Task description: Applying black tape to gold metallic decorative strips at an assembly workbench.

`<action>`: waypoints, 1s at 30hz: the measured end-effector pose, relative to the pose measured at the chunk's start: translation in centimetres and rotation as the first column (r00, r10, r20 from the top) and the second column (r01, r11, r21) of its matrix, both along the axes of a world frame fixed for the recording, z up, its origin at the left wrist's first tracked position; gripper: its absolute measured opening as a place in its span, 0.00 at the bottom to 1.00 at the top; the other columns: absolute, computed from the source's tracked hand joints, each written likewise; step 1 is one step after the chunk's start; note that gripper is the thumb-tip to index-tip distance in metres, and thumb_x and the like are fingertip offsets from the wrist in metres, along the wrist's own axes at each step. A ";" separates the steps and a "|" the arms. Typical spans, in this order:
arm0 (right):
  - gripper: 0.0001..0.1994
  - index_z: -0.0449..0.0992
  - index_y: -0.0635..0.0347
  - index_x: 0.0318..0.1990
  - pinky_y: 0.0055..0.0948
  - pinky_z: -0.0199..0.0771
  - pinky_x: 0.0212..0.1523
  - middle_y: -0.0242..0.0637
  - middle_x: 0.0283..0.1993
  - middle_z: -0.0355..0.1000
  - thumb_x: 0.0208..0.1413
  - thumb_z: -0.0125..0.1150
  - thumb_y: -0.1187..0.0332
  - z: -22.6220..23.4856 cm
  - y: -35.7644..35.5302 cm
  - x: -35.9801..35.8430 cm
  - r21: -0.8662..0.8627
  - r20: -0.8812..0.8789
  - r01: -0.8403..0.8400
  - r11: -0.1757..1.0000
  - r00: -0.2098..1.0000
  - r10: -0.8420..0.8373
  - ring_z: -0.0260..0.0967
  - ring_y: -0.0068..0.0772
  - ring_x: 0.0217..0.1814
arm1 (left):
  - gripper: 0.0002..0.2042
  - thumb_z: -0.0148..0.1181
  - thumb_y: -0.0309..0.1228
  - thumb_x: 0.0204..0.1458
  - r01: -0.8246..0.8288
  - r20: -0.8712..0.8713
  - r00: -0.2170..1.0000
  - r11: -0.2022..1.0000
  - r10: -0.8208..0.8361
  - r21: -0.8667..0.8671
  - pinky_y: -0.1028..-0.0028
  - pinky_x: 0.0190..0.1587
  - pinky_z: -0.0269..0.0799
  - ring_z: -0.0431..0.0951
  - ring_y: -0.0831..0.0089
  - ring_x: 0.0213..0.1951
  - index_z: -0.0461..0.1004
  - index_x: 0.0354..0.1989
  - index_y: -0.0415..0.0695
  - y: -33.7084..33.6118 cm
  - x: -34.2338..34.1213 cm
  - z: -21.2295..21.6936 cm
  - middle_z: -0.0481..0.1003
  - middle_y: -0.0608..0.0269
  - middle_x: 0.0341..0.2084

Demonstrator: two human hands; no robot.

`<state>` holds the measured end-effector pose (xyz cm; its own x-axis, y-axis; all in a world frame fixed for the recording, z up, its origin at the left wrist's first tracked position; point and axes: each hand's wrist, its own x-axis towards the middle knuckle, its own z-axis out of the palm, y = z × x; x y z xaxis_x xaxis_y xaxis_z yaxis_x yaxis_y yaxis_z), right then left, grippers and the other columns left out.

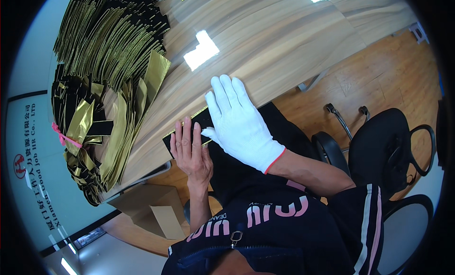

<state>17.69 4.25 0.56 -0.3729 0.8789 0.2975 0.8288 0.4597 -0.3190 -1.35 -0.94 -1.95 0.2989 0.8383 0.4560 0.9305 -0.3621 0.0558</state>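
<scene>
A black strip with a thin gold edge (203, 117) lies flat along the near edge of the wooden table. My bare left hand (190, 151) rests on its left part, fingers stretched out side by side. Over the right part lies my right hand (241, 125) in a white knit glove with a red cuff, palm down and fingers extended. The glove hides much of the strip. Neither hand is wrapped round anything.
Fanned black pieces with gold edges (106, 42) cover the table's far left. Nearer are loose gold strips (118, 137) and a black-and-gold bundle with a pink tie (64, 136). A cardboard box (163, 223) stands below the table; black chairs (379, 142) stand right.
</scene>
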 end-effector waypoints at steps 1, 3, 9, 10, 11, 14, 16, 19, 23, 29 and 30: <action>0.39 0.67 0.74 0.69 0.55 0.43 0.82 0.66 0.76 0.58 0.65 0.58 0.44 -0.2 0.0 0.0 0.014 -0.026 -0.001 1.000 1.000 0.002 0.51 0.64 0.81 | 0.22 0.46 0.40 0.73 0.006 0.008 1.000 1.000 -0.006 0.005 0.52 0.74 0.55 0.66 0.50 0.73 0.74 0.67 0.43 0.0 0.0 0.0 0.71 0.52 0.69; 0.39 0.67 0.74 0.69 0.56 0.44 0.81 0.66 0.76 0.58 0.64 0.59 0.45 -0.5 0.0 -0.1 0.027 -0.056 -0.002 1.000 0.998 0.003 0.51 0.65 0.81 | 0.22 0.46 0.39 0.73 0.013 0.012 1.000 1.000 -0.013 0.008 0.52 0.74 0.55 0.67 0.50 0.73 0.74 0.67 0.43 0.1 0.1 0.1 0.71 0.52 0.69; 0.38 0.69 0.71 0.67 0.56 0.44 0.81 0.68 0.75 0.58 0.62 0.61 0.44 -0.8 -0.1 -0.2 0.049 -0.164 0.005 0.999 0.987 0.003 0.52 0.66 0.80 | 0.22 0.45 0.39 0.73 0.014 -0.017 1.000 1.000 -0.014 -0.001 0.52 0.74 0.55 0.67 0.49 0.72 0.74 0.67 0.40 -0.1 0.1 0.2 0.72 0.53 0.69; 0.37 0.70 0.70 0.67 0.56 0.45 0.81 0.67 0.74 0.59 0.62 0.62 0.45 -0.8 -0.1 -0.2 0.050 -0.159 0.011 0.999 0.987 -0.003 0.53 0.65 0.80 | 0.22 0.46 0.38 0.73 0.015 -0.012 1.000 1.000 -0.015 0.009 0.52 0.74 0.55 0.67 0.49 0.72 0.74 0.67 0.40 0.0 0.2 0.2 0.72 0.54 0.68; 0.37 0.71 0.70 0.67 0.57 0.46 0.81 0.67 0.74 0.60 0.62 0.63 0.46 -0.6 0.0 -0.1 0.051 -0.155 0.016 0.999 0.988 -0.008 0.53 0.65 0.79 | 0.21 0.46 0.38 0.73 0.016 -0.007 1.000 1.000 -0.016 0.019 0.52 0.74 0.55 0.67 0.49 0.72 0.74 0.66 0.40 0.1 0.3 0.2 0.73 0.54 0.68; 0.34 0.71 0.69 0.66 0.55 0.50 0.79 0.62 0.71 0.65 0.61 0.64 0.49 0.8 0.1 0.4 0.024 -0.273 -0.026 0.999 0.961 0.031 0.57 0.62 0.78 | 0.21 0.48 0.35 0.72 -0.003 -0.023 1.000 1.000 0.003 0.011 0.52 0.74 0.55 0.67 0.49 0.72 0.74 0.66 0.39 0.0 0.5 0.3 0.73 0.54 0.68; 0.32 0.72 0.69 0.65 0.54 0.52 0.79 0.59 0.70 0.67 0.62 0.65 0.52 2.1 0.1 1.8 0.059 -0.390 -0.019 0.998 0.920 0.041 0.60 0.60 0.77 | 0.20 0.49 0.34 0.70 0.005 -0.028 1.000 1.000 -0.005 0.017 0.52 0.74 0.55 0.67 0.49 0.72 0.74 0.66 0.40 0.2 0.1 0.0 0.73 0.54 0.68; 0.22 0.76 0.67 0.60 0.50 0.62 0.75 0.53 0.65 0.73 0.59 0.65 0.70 3.8 0.4 6.9 0.156 -0.541 0.071 0.985 0.841 0.025 0.67 0.57 0.72 | 0.21 0.52 0.31 0.67 0.005 -0.005 1.000 1.000 -0.005 0.012 0.51 0.74 0.55 0.67 0.49 0.73 0.74 0.67 0.41 0.0 0.2 0.1 0.73 0.54 0.68; 0.23 0.74 0.66 0.61 0.49 0.63 0.74 0.52 0.66 0.73 0.56 0.62 0.80 1.1 0.9 12.4 0.103 -0.384 0.118 0.988 0.921 -0.070 0.66 0.57 0.73 | 0.22 0.52 0.28 0.64 0.000 -0.022 1.000 1.000 0.000 0.021 0.52 0.74 0.55 0.67 0.50 0.73 0.75 0.67 0.43 0.0 0.5 0.4 0.73 0.56 0.67; 0.33 0.70 0.67 0.65 0.55 0.57 0.77 0.53 0.71 0.67 0.50 0.74 0.69 2.2 -0.2 8.9 0.024 -0.190 -0.185 0.982 0.964 0.187 0.59 0.60 0.77 | 0.24 0.55 0.27 0.59 0.002 0.049 0.999 1.000 -0.002 0.003 0.53 0.74 0.55 0.68 0.51 0.72 0.76 0.65 0.44 0.0 0.6 0.8 0.74 0.58 0.67; 0.35 0.69 0.67 0.66 0.56 0.56 0.77 0.53 0.73 0.64 0.50 0.75 0.67 2.2 0.0 8.3 0.025 -0.160 -0.196 0.980 0.967 0.197 0.58 0.60 0.78 | 0.25 0.57 0.27 0.57 0.004 0.044 0.999 1.000 -0.005 0.014 0.53 0.73 0.56 0.68 0.52 0.71 0.77 0.65 0.44 0.0 0.4 0.8 0.74 0.58 0.67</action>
